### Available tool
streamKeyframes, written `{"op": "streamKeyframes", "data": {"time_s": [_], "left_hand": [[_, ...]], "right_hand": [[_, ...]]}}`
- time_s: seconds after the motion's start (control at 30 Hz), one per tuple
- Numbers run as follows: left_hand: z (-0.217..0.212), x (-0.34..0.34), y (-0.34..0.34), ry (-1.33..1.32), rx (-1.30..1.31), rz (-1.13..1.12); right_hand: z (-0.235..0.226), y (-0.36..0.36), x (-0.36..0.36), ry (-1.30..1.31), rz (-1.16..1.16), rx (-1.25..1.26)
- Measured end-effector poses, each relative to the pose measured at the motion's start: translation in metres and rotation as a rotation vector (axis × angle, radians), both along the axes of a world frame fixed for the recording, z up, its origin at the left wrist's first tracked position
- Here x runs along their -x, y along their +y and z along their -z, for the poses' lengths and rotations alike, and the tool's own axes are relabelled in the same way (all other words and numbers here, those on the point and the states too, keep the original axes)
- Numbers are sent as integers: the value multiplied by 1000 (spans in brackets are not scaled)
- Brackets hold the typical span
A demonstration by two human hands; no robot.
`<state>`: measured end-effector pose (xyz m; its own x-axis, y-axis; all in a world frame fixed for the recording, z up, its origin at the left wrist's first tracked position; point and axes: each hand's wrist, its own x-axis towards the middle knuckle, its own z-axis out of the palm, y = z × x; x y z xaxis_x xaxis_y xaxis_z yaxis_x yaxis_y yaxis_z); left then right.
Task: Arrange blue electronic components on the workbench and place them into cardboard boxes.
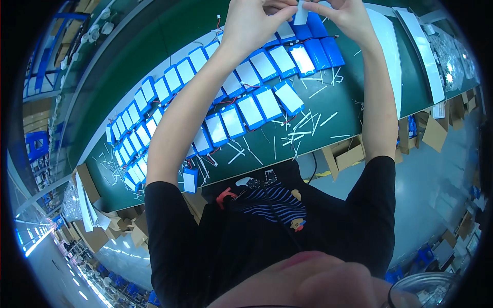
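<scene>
**Steadying the flat white rectangular piece [301, 17] at both thumbs**

The bare left hand [259, 19] and bare right hand [346, 16] meet at the piece, each pinched nearly closed at its upper part; the upper frame edge cuts off some fingers, so grip pressure cannot be told. The piece hangs between the thumbs, above blue rectangular packs with white faces [266, 102] that lie below and left of the grip. Thin white offcut strips [307, 128] are scattered farther below on the green tabletop [345, 100]. For good control, the operator should hold edges only, keep both thumbs level, and avoid creasing.
</scene>
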<state>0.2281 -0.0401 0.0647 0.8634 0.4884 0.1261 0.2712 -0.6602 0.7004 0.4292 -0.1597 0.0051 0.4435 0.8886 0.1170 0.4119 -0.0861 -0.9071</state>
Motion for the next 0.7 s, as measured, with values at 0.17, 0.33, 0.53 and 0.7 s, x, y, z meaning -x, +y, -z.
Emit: {"op": "streamKeyframes", "data": {"time_s": [0.17, 0.33, 0.53, 0.7], "left_hand": [[23, -7, 3, -116, 160, -19], [44, -9, 7, -190, 12, 41], [53, 8, 28, -268, -389, 166], [61, 2, 22, -268, -426, 298]], "right_hand": [[-14, 3, 23, 218, 163, 64], [-6, 12, 21, 322, 243, 193], [-5, 13, 17, 262, 302, 337], [18, 16, 3, 143, 92, 254]]}}
